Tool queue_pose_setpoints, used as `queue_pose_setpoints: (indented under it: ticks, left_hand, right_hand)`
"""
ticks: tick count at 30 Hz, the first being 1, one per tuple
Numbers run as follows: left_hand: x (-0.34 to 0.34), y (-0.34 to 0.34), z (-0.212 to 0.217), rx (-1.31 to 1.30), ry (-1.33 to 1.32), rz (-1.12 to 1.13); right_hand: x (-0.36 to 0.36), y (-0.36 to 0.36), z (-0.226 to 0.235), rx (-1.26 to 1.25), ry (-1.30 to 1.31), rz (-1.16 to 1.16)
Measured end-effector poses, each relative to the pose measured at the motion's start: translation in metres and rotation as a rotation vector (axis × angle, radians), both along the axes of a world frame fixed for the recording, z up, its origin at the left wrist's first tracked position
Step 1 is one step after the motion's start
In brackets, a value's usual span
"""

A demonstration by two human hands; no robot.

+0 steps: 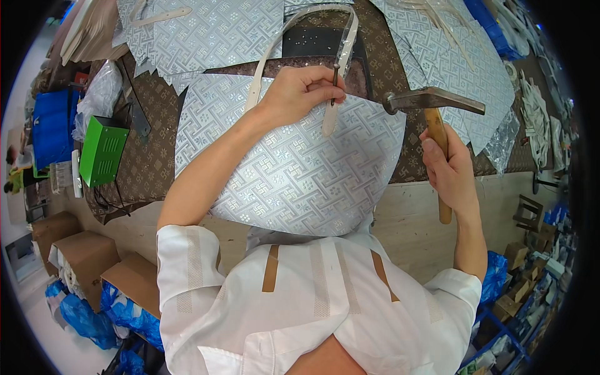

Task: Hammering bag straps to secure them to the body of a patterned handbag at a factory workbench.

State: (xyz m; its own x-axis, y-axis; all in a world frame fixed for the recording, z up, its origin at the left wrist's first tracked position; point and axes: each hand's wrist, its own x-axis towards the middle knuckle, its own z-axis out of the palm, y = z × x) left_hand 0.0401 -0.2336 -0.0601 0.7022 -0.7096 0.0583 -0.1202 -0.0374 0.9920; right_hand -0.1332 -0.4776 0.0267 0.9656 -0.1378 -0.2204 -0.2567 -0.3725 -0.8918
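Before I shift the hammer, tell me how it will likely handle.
The hammer will probably feel head-heavy, since its metal head tops a slim wooden handle. It should be stiff, as both look solid. Laid down, it likely won't roll far: the head juts out both sides.

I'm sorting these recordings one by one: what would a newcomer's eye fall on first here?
First, probably the wooden-handled hammer in the right hand, right of centre. Next, the large silvery patterned sheet across the middle, above which the left hand pinches a thin dark metal rod against a pale strap. The bright green slotted box at far left also stands out.
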Motion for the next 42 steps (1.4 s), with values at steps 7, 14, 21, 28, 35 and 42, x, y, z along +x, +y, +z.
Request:
queue_pose_setpoints:
  ticks: [7, 14, 21, 28, 35, 42]
  left_hand:
    - [-0.001, 0.000, -0.003, -0.004, -0.020, 0.000]
    - [-0.001, 0.006, -0.008, 0.059, -0.320, 0.016]
    - [-0.004, 0.005, -0.008, 0.040, -0.414, -0.020]
    - [-0.007, 0.007, -0.002, -0.002, -0.220, 0.056]
    - [-0.012, 0.012, 0.004, -0.064, 0.042, -0.081]
    - [-0.011, 0.012, 0.005, -0.019, 0.028, -0.129]
  right_hand:
    - [0.005, 0.006, 0.004, -0.076, -0.046, 0.047]
    - [0.026, 0.021, 0.075, -0.273, -0.302, -0.062]
    - [0.035, 0.029, 0.063, -0.353, -0.287, 0.183]
    - [0.010, 0.026, 0.045, -0.211, -0.043, 0.038]
    - [-0.015, 0.014, 0.022, -0.183, 0.017, 0.036]
    - [-0.017, 0.014, 0.017, -0.190, 0.035, 0.052]
